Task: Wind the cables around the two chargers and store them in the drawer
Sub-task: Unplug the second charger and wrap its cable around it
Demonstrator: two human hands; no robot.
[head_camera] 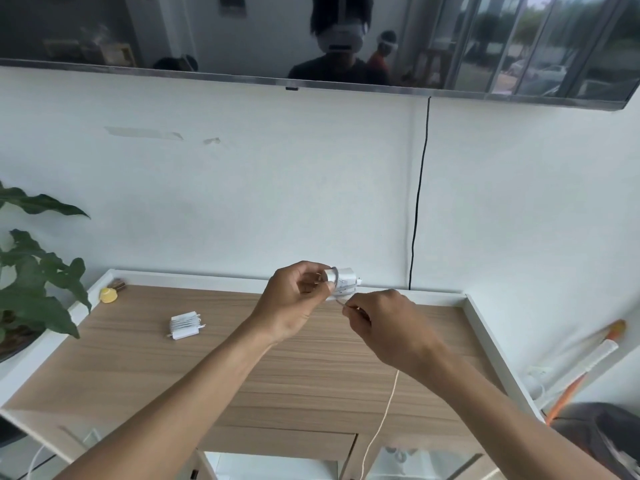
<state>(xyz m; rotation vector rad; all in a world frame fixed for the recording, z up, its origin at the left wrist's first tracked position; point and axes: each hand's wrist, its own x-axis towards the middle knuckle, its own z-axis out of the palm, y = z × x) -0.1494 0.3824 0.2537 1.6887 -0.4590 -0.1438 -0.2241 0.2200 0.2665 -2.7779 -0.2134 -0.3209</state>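
Note:
My left hand [294, 299] grips a white charger [343, 282] above the back of the wooden cabinet top [242, 362]. A few turns of white cable lie round the charger. My right hand [384, 323] pinches that cable [382, 420] just below the charger, and the rest of it hangs down past the cabinet's front edge. A second white charger [185, 325] with its cable wound round it lies on the cabinet top to the left. The drawer front [277, 441] sits under the top's front edge.
A leafy plant [38, 289] stands at the left. A small yellow object [108, 295] lies in the back left corner. A black cord [417, 202] runs down the wall from the screen [311, 39]. An orange and white stick [588, 358] leans at the right.

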